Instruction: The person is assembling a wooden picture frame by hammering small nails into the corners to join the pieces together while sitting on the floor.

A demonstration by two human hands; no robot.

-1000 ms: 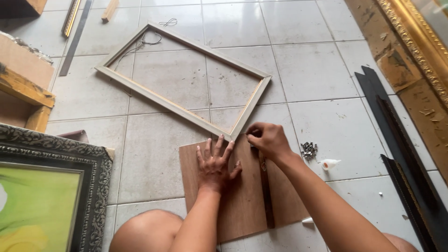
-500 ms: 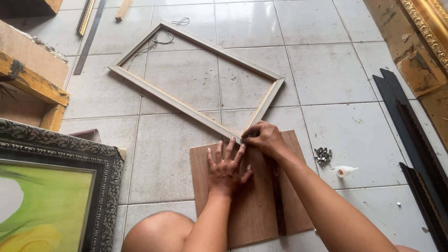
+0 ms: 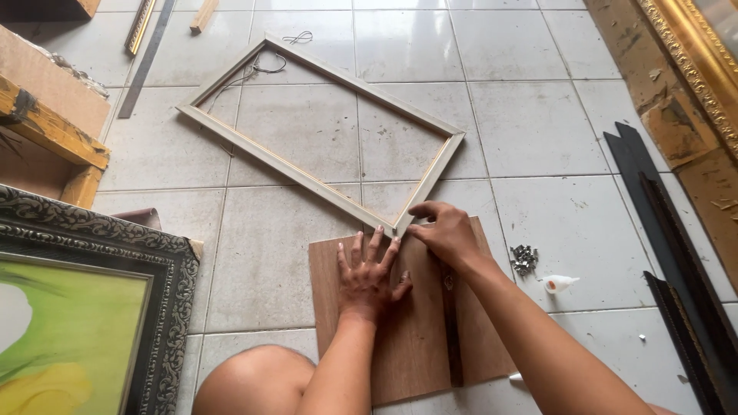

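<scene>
on the tiled floor [image 3: 538, 138], a brown board [image 3: 415, 338] lies flat in front of the person's knee [image 3: 254, 380], and the near corner of a pale wooden frame [image 3: 307, 165] rests on the board's far edge. the left hand [image 3: 367, 278] lies flat on the board, palm down, fingers spread and open, fingertips touching the frame corner; it grips nothing. the right hand [image 3: 446, 230] is curled, its fingertips pressed against the same corner from the right side; whether it pinches a small part cannot be told. a dark strip [image 3: 452, 338] lies lengthwise on the board under the right forearm. a pile of small metal clips [image 3: 524, 259] sits on the floor just right of the board, with a small white glue bottle [image 3: 560, 283] beside it. a dark ornate frame holding a green painting [image 3: 77, 323] lies at the left, a gold frame [image 3: 692, 61] at the upper right, and black mouldings [image 3: 669, 230] along the right. compared with the earlier frames, both hands stay on the same corner in the same pose; the frame, board and clips keep their relative positions, and only the view has shifted slightly.
</scene>
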